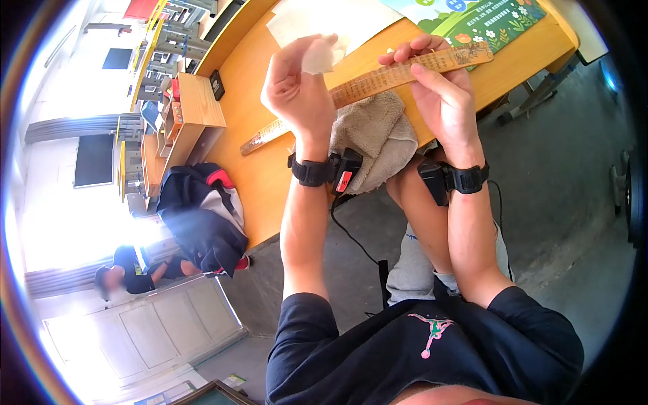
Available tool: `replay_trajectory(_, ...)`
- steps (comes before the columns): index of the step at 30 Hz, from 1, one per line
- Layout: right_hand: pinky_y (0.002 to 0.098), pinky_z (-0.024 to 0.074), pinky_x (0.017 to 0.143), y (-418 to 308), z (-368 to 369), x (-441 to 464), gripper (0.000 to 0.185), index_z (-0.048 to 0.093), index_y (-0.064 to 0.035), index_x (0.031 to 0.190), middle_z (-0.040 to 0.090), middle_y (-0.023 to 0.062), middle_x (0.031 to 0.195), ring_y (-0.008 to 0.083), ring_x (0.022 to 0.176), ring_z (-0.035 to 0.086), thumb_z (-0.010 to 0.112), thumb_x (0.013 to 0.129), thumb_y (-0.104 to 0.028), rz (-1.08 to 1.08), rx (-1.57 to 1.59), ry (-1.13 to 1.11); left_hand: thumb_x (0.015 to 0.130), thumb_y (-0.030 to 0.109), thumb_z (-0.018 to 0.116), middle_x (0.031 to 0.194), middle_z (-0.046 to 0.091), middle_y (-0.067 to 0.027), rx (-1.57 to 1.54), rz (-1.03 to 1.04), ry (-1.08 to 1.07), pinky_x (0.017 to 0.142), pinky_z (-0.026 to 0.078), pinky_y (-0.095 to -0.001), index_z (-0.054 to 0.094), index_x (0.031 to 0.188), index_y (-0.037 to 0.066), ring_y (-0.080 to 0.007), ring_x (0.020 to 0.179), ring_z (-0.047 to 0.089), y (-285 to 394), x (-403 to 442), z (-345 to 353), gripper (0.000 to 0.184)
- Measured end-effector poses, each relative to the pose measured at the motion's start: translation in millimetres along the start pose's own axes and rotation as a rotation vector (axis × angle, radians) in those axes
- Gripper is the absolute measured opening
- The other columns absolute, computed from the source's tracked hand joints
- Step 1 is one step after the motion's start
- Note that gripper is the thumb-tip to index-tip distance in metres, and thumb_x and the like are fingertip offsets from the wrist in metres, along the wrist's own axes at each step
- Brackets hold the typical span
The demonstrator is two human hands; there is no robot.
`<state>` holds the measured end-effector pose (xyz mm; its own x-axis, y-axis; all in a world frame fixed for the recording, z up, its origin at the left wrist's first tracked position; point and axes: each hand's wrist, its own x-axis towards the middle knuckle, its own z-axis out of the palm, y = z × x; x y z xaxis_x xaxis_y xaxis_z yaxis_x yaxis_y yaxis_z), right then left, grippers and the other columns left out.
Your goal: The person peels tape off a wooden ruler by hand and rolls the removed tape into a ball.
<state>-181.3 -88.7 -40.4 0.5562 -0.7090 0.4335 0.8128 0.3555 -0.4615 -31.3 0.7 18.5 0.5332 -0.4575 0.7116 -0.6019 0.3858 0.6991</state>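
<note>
A long flat wooden strip (378, 82) with rows of carved or printed characters runs slantwise above the desk. Its right end is pinched between the thumb and fingers of my right hand (447, 101). My left hand (300, 88) is closed on a small white tissue or cloth (318, 57), in front of the strip's middle-left part. Below the strip, a beige fluffy towel (381, 138) lies at the desk's edge, between my wrists. Black devices are strapped round both wrists.
On the wooden desk (253, 182) are a pale paper sheet (364, 23) and a green printed poster (503, 23). A dark jacket (199, 209) hangs at the left, near a small wooden shelf (202, 101). Another person (138, 273) is at the far left.
</note>
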Motion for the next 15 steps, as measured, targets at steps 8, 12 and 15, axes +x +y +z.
replay_trajectory(8, 0.0388, 0.0427, 0.104, 1, -1, 0, 0.02, 0.053, -0.0007, 0.115, 0.065, 0.0109, 0.106, 0.0288, 0.111, 0.064, 0.051, 0.094, 0.003, -0.012, 0.01, 0.004, 0.092, -0.008, 0.059, 0.109, 0.069, -0.0187, -0.203, -0.053, -0.046, 0.081, 0.059, -0.0319, 0.057, 0.115, -0.007, -0.0221, 0.089, 0.071, 4, 2, 8, 0.023)
replay_trajectory(12, 0.038, 0.0444, 0.102, 0, 1, 0, 0.019, 0.054, -0.0002, 0.112, 0.065, 0.0111, 0.105, 0.028, 0.108, 0.065, 0.052, 0.094, 0.003, 0.004, 0.0, 0.034, 0.088, -0.012, 0.063, 0.111, 0.067, -0.016, -0.161, -0.08, -0.172, 0.087, 0.057, -0.0321, 0.055, 0.116, -0.006, -0.0232, 0.105, 0.068, 9, -1, 7, 0.03)
replay_trajectory(15, 0.0354, 0.047, 0.1, -2, 5, 1, 0.019, 0.056, 0.0, 0.112, 0.065, 0.0107, 0.104, 0.0252, 0.106, 0.066, 0.056, 0.093, 0.004, 0.005, -0.042, 0.055, 0.086, -0.013, 0.066, 0.111, 0.067, -0.0156, -0.143, -0.203, -0.227, 0.09, 0.056, -0.0319, 0.055, 0.117, -0.005, -0.0223, 0.103, 0.068, 18, -2, 8, 0.034)
